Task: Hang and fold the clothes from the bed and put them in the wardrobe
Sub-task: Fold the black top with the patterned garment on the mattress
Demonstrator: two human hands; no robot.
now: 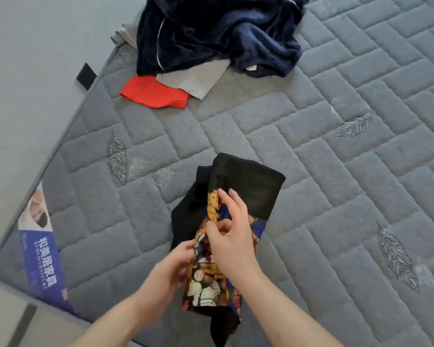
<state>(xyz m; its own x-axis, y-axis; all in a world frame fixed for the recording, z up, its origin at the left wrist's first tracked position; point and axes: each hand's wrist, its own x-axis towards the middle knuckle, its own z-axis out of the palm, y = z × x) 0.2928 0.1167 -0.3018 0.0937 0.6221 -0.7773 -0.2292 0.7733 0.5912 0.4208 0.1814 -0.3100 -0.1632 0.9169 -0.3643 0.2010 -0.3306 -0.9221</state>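
Note:
A black garment with a colourful cartoon print (248, 186) lies partly folded on the grey quilted mattress (336, 171), near its front edge. My right hand (229, 229) rests on top of the printed part, thumb and fingers pinching the cloth. My left hand (171, 269) grips the garment's left edge from the side. Farther back lie a dark navy fleece garment (211, 33), a red piece (153, 92) and a light grey piece (193, 80), heaped together.
The mattress corner with a blue printed label (40, 259) sits at the left, by a pale wall and floor. A black tab (86, 75) sticks out from the mattress's left edge. The wardrobe is out of view.

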